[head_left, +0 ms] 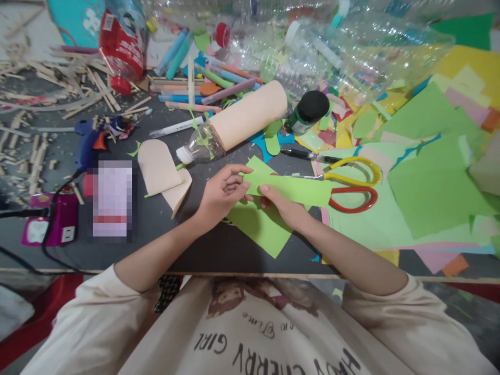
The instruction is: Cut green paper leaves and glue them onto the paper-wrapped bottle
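Both of my hands grip a bright green paper strip point(300, 189) above the tabletop. My left hand point(224, 192) pinches its left end between thumb and fingers. My right hand point(283, 205) has its thumb on top of the strip, with the other fingers mostly hidden beneath. Below the strip lies a green paper square point(269, 237), partly covered by my hands. Scissors with yellow and red handles point(353, 200) rest just right of the strip, which covers part of them. Behind my hands lies a clear bottle wrapped in beige paper point(250, 114), its white cap pointing left.
A blue hot glue gun point(86, 140) and its black cord occupy the left. Cut beige paper pieces point(158, 169), a black pen point(308, 155) and a dark-lidded jar point(310, 109) lie nearby. Plastic bottles point(304, 52) crowd the back; green paper sheets point(433, 192) spread across the right.
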The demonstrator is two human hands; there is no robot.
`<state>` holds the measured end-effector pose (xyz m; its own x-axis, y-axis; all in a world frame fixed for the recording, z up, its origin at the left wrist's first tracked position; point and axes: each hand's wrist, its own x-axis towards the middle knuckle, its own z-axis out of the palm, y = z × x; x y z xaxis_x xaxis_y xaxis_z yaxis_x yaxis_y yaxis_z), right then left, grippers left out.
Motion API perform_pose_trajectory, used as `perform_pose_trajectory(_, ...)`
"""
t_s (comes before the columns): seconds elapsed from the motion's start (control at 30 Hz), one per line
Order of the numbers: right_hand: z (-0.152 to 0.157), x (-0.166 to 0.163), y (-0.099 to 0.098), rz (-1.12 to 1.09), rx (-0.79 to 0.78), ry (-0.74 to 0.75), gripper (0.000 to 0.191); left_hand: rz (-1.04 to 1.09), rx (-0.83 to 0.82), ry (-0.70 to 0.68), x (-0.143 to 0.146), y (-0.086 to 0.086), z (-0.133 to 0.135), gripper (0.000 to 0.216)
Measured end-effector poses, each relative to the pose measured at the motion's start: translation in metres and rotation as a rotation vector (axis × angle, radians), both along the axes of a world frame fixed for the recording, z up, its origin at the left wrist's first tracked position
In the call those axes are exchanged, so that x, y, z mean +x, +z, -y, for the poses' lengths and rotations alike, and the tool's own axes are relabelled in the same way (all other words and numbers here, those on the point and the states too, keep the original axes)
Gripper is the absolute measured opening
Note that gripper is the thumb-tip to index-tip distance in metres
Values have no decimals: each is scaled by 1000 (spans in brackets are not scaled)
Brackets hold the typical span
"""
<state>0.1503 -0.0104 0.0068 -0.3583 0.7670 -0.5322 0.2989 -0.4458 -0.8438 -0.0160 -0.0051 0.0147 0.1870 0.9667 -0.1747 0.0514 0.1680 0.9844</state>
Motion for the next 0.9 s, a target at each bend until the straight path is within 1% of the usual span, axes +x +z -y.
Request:
perform_pose_trajectory(0.13, 1, 0, -1, 8, -4, 12, 53, 8, -10, -3, 1, 0, 1, 21)
perform_pose_trajectory(0.27, 2, 3, -3, 68, -5, -23, 56, 34, -36, 7, 1, 2, 0, 21)
perform_pose_trajectory(0.37, 1, 3, -4, 90, 1, -21, 57, 43, -58, 11, 1, 3, -1, 21)
perform_pose_trajectory(0.53, -1, 1, -1, 30, 4, -8, 55, 34, -56, 9, 1, 4, -1, 22)
perform_pose_trajectory(0.7, 0, 1, -2, 9, 14, -36, 56, 54, -66, 8, 1, 5, -1, 22)
perform_pose_trajectory(0.8, 0, 3, -4, 64, -39, -37, 57, 58, -76, 11, 1, 4, -1, 23)
perform_pose_trajectory(0.9, 0, 4, -4, 69, -94, -33, 58, 64, -99, 13, 1, 4, -1, 26)
